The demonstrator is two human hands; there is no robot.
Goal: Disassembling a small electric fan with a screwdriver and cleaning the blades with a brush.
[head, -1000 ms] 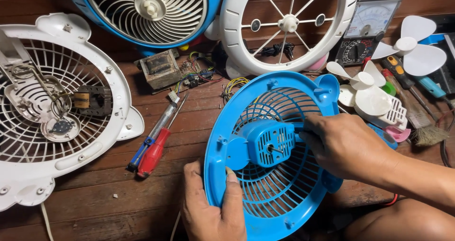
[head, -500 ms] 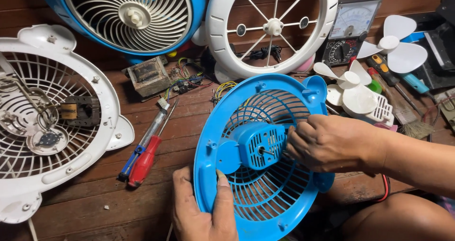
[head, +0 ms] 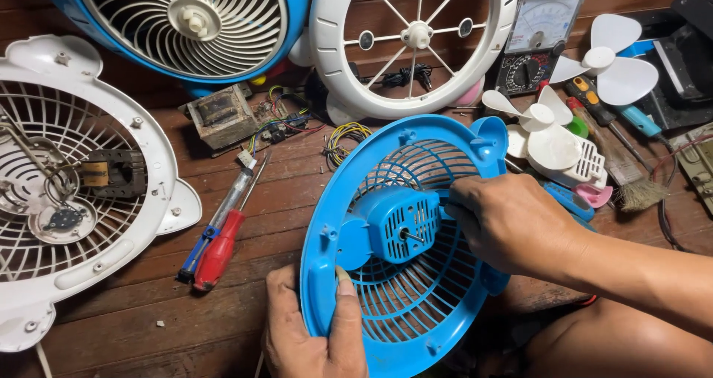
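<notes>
A round blue fan grille [head: 386, 311] stands tilted on the wooden floor in front of me, its blue motor housing [head: 397, 226] with a short metal shaft facing up. My left hand [head: 308, 333] grips the grille's lower rim, thumb laid over the front edge. My right hand [head: 512, 222] rests on the grille's right side, its fingers curled against the right edge of the motor housing. What the fingertips pinch is hidden.
A white fan grille with a bare motor [head: 67, 192] lies at left. A red and a blue screwdriver [head: 219, 237] lie beside it. Behind are a blue-and-white fan [head: 186, 21], a white spoked guard [head: 416, 44], a transformer [head: 221, 114], a multimeter [head: 538, 40], white fan blades [head: 553, 129] and tools.
The view has shifted, so everything sits further left in frame. Both hands keep their hold on the blue grille; the right hand has crept slightly toward the motor housing.
</notes>
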